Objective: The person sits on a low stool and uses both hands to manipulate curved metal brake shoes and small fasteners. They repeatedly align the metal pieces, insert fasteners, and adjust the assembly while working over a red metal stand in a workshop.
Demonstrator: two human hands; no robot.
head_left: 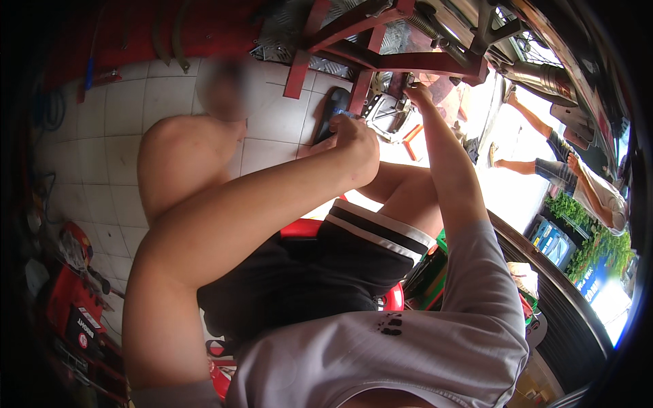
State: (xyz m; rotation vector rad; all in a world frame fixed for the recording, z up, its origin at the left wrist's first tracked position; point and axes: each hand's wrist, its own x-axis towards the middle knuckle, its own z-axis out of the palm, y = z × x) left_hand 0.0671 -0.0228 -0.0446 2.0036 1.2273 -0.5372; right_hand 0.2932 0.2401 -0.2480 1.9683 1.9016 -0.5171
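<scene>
My left hand [357,146] is curled closed in front of my knees. What it holds, if anything, is hidden by the fingers. Just beyond it a dark sandal or shoe [331,112] rests on the tiles beside a red metal stand [391,62]. Further right and higher, my right hand [420,95] has its fingers bent together at a small dark part under the stand's crossbar; I cannot make out what is in them. Between the two hands lies a silvery metal part [384,117], with a red angled piece [412,134] close by.
A vehicle's underside with a coil spring [428,26] and pipe [544,78] fills the upper right. Red tool equipment [75,306] stands at left on the white tiled floor [119,163]. A person [575,177] is outside at right. Green crates [435,279] are beside my seat.
</scene>
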